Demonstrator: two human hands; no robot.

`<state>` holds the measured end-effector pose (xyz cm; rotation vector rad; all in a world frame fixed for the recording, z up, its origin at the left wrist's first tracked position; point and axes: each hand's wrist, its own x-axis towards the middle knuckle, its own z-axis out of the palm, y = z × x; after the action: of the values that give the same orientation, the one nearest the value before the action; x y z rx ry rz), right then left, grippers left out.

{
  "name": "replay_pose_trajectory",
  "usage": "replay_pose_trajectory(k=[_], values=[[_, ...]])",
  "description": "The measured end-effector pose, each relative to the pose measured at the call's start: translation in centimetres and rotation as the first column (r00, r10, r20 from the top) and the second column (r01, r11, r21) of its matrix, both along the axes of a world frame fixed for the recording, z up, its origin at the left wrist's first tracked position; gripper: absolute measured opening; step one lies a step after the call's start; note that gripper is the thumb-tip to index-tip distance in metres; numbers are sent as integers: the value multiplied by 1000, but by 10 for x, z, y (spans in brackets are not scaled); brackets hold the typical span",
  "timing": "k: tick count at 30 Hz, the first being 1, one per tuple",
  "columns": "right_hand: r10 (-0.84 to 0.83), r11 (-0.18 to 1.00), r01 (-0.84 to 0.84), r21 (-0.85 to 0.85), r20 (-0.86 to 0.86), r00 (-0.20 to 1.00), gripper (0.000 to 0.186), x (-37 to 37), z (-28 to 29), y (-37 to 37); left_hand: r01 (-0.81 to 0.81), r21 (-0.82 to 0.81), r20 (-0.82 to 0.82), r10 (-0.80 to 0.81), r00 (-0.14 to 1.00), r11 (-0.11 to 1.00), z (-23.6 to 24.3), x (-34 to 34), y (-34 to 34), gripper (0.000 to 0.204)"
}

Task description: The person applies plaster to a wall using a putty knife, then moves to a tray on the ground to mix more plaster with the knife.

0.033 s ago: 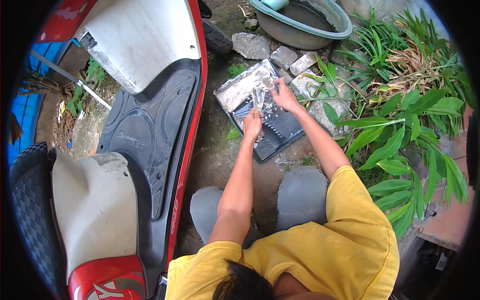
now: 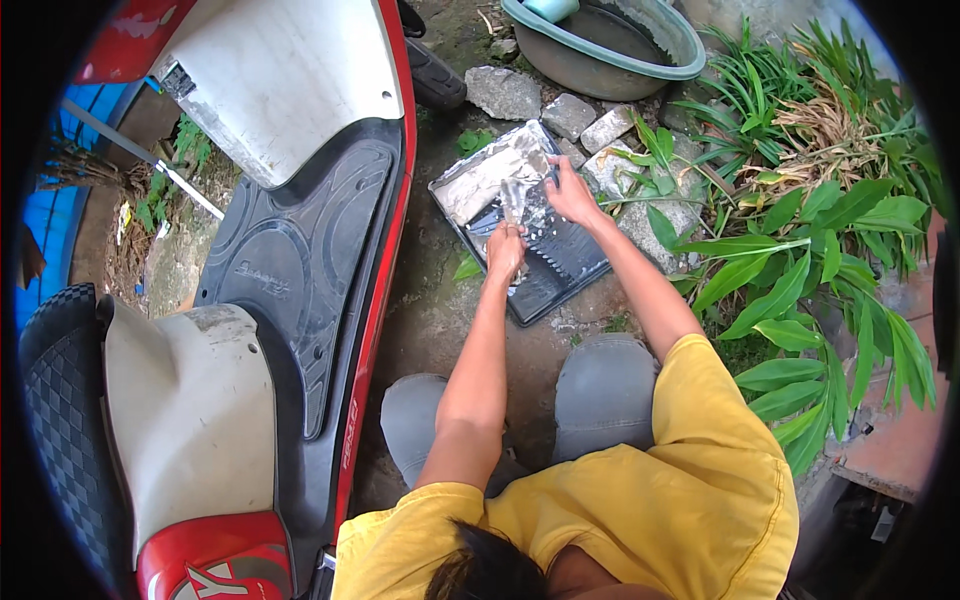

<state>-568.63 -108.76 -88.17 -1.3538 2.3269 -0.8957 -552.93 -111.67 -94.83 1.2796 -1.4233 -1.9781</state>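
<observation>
A white-smeared tool (image 2: 513, 198) is held in the left hand's (image 2: 506, 248) grip, pointed toward twelve o'clock over the black tray (image 2: 568, 268) on the ground (image 2: 430, 315). The right hand (image 2: 573, 195) is placed at the tray's two o'clock edge; whether its grip is clenched cannot be told.

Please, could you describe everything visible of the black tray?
The black tray is rectangular, apparently plastic, with raised ridges on its nearer part. Whitish paste covers much of its far end and spatters the ridges. It lies askew on the ground, open side up. The right hand is at its right edge, perhaps gripping it; the left hand holds a flat tool over it.
</observation>
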Motion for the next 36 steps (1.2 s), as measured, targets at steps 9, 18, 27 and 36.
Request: replay_pose_trajectory(k=[9,18,27,36], values=[[218,975,-209,70,-458,862,49,30,-1,54,-94,306,-217,166,962,947,11,2,-16,22],[106,987,-62,148,-312,944,39,30,45,105,-50,138,-115,66,991,989,0,-10,-6,23],[126,986,-54,157,-494,861,43,43,50,71,41,-249,99,-17,995,968,-14,-20,2,27],[-87,996,90,-6,-324,942,35,15,40,37,27,-254,303,53,952,967,-20,-5,11,29]])
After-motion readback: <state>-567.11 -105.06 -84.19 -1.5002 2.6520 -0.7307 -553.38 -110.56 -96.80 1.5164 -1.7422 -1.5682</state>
